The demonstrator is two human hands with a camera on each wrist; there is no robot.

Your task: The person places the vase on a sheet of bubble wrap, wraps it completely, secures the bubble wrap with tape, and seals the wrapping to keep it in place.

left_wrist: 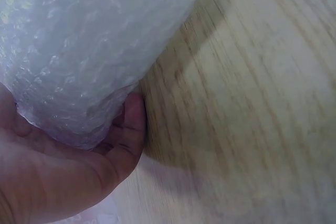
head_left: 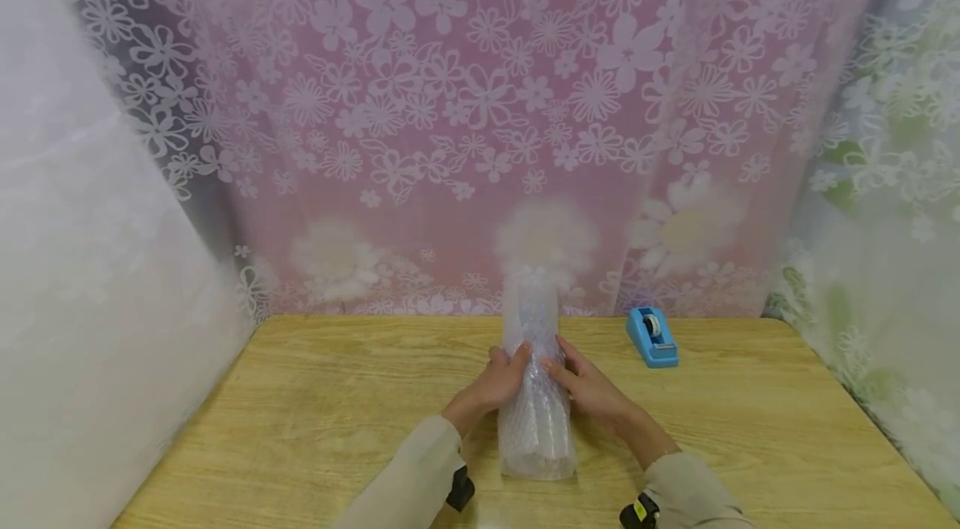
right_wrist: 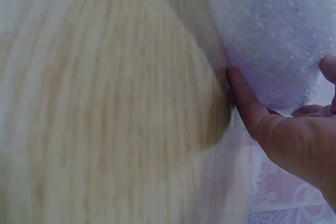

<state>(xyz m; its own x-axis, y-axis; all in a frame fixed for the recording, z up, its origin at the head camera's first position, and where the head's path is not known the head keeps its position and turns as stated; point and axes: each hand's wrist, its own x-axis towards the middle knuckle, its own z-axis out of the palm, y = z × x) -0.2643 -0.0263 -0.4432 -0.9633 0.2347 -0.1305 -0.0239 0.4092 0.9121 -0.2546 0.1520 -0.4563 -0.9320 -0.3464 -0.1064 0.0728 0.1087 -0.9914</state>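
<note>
A roll of clear bubble wrap (head_left: pixel 534 433) lies lengthwise on the wooden table, its near end an open tube and its far end reaching the table's back edge. My left hand (head_left: pixel 497 381) grips its left side, thumb on top; in the left wrist view the fingers curl under the bubble wrap (left_wrist: pixel 94 51). From the right, my right hand (head_left: pixel 597 392) holds the opposite side with the thumb on top. In the right wrist view a finger of that hand (right_wrist: pixel 294 140) lies along the lower edge of the wrap. Whatever may be inside cannot be made out clearly.
A blue tape dispenser (head_left: pixel 652 339) with a roll of tape stands at the back right of the wooden table (head_left: pixel 337 404). Behind the table hangs a pink floral curtain (head_left: pixel 450 137), with pale curtains along both sides.
</note>
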